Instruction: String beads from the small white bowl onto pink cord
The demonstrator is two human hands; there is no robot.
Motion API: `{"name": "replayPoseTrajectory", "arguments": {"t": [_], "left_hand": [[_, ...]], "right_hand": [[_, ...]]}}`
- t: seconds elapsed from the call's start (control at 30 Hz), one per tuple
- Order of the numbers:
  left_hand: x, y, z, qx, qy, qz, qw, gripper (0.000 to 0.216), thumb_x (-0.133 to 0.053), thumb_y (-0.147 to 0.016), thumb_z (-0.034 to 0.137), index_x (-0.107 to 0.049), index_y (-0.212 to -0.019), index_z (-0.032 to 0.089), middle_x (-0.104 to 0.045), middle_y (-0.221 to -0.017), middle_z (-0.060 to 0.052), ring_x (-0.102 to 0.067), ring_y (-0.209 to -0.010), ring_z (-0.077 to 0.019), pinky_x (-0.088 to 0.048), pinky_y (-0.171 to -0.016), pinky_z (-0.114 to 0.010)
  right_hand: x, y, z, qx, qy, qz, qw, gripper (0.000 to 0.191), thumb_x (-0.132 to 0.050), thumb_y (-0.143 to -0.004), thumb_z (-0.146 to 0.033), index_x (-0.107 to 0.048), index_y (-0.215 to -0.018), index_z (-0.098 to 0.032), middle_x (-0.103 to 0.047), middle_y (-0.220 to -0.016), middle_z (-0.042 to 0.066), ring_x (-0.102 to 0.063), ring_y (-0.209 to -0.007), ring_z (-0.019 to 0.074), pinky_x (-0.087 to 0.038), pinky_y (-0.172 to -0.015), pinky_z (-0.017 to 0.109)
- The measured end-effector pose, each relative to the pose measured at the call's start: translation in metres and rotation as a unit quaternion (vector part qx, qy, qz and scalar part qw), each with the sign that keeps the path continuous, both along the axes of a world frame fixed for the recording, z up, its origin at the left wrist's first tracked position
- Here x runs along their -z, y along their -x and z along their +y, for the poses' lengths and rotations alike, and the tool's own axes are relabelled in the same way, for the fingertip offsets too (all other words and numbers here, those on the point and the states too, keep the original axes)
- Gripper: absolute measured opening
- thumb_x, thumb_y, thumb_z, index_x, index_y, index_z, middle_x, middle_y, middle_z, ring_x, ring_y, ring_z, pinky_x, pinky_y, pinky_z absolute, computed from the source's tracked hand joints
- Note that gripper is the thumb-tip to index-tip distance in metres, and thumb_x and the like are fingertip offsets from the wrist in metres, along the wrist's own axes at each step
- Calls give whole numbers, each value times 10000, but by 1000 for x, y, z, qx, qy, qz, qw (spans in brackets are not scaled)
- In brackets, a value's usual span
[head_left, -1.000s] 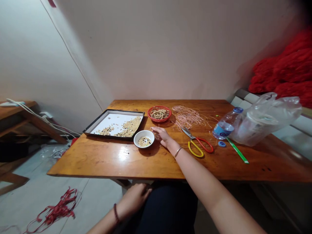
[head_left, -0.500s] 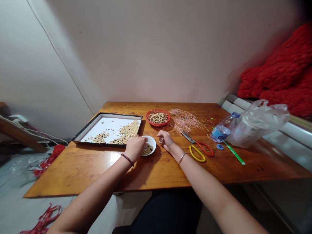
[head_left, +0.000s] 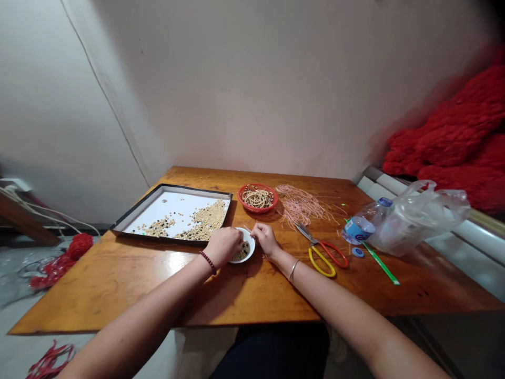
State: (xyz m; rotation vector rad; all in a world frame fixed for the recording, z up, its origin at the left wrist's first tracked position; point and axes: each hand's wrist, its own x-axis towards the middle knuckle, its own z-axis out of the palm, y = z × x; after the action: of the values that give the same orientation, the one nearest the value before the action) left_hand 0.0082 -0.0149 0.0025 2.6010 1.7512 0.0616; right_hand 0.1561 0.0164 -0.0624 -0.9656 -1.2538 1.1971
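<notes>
A small white bowl (head_left: pixel 250 252) with small beads (head_left: pixel 241 253) in its bottom stands near the middle of the table. My left hand (head_left: pixel 225 245) is over its left side, fingers closed and pointing down into it; what they pinch is hidden. My right hand (head_left: pixel 265 240) is at the bowl's right rim with thumb and fingers pinched together. A thin pale cord (head_left: pixel 247 228) sticks out from those fingertips. Left of the bowl lies a black-edged tray (head_left: pixel 155 197) with many loose cream and dark beads (head_left: pixel 207 218).
Behind the bowl stands a red basket (head_left: pixel 258 209) of beaded strands. Beside it lies a heap of pink cords (head_left: pixel 300 205). Scissors (head_left: pixel 321 252), a bottle cap (head_left: pixel 357 252), a green strip (head_left: pixel 381 265), a plastic bottle (head_left: pixel 361 229) and a plastic bag (head_left: pixel 414 221) are to the right.
My right hand has moved left to the bowl's rim, its fingers now pinched. My left hand stays at the bowl. The view has tilted up slightly.
</notes>
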Motion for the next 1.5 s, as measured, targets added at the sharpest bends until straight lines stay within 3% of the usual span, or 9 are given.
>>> {"name": "replayPoseTrajectory", "arguments": {"t": [0.27, 0.47, 0.73, 0.87, 0.97, 1.03, 1.27, 1.5], "left_hand": [[8, 6, 4, 9, -8, -10, 1000, 205, -516, -812, 320, -694, -818, 220, -685, -789, -108, -648, -732, -252, -442, -658, -311], [9, 9, 4, 46, -47, -22, 998, 279, -497, -852, 318, -493, -1115, 223, -683, -794, -70, -645, -695, -231, -405, -570, -264], [13, 12, 8, 9, -75, -124, 989, 216, -510, -856, 344, -443, -1017, 219, -671, -851, -52, -636, -732, -225, -381, -570, -267], [24, 12, 15, -42, -61, -304, 950, 144, -527, -839, 302, -431, -918, 231, -687, -882, -22, -637, -721, -193, -392, -581, -262], [31, 14, 22, -17, -39, -461, 887, 146, -533, -824, 253, -397, -863, 217, -690, -860, -32, -651, -784, -177, -435, -657, -269], [33, 15, 24, 0, -30, -516, 856, 169, -540, -816, 231, -374, -841, 215, -689, -854, -33, -654, -820, -172, -441, -688, -269], [32, 11, 17, 8, -64, -468, 881, 196, -585, -787, 203, -405, -862, 220, -699, -862, -9, -560, -579, -123, -339, -541, -230], [38, 11, 24, 15, -27, -523, 852, 208, -604, -779, 214, -415, -865, 199, -686, -826, -28, -549, -579, -107, -364, -552, -225]], "right_hand": [[1, -1, -3, -14, -37, -55, 998, 167, -522, -652, -214, -477, -493, -189, -457, -501, -26, -394, -511, 106, -289, -504, 239], [3, -4, -5, -60, -25, -12, 998, 189, -540, -669, -227, -425, -524, -187, -390, -499, -55, -324, -493, 86, -255, -487, 229], [0, -8, -5, -70, 38, 36, 996, 149, -523, -646, -246, -441, -536, -187, -359, -440, -72, -274, -420, 67, -200, -437, 220], [-2, -10, -4, -78, 69, 45, 994, 126, -525, -637, -249, -454, -554, -185, -417, -429, -58, -316, -412, 67, -188, -425, 210], [-3, -11, -3, -117, 117, 55, 985, 125, -553, -628, -267, -463, -587, -191, -442, -428, -62, -299, -378, 63, -173, -404, 207], [-4, -11, -2, -133, 101, 39, 985, 138, -587, -610, -263, -483, -565, -183, -404, -395, -73, -265, -364, 53, -154, -392, 207], [-8, -16, -8, -157, 99, 51, 981, 157, -588, -618, -247, -467, -541, -184, -298, -379, -102, -194, -341, 39, -121, -370, 203], [-6, -19, -6, -164, 103, 27, 981, 204, -646, -638, -288, -474, -592, -189, -293, -387, -116, -176, -324, 28, -115, -350, 189]]}}
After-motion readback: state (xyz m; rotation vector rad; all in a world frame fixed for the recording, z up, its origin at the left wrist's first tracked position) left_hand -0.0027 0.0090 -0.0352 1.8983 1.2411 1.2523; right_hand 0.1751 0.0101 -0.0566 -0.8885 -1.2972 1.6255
